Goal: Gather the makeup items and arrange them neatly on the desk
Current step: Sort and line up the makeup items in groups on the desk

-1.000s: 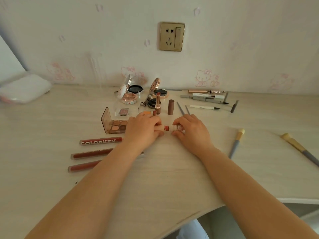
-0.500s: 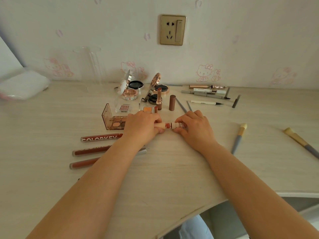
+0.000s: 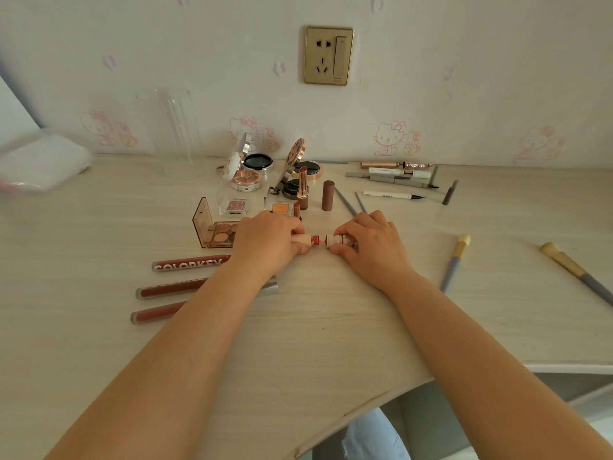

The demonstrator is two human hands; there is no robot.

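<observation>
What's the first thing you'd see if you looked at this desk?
First, the two hands in the middle: the left hand holds a small lipstick and the right hand pinches its cap, with a small gap between the two. Behind them sits a cluster of open compacts, and three red lip gloss tubes lie in a row at the left.

three lip gloss tubes [image 3: 185, 290], two brushes [image 3: 454, 262], three compacts [image 3: 257, 161]
</observation>
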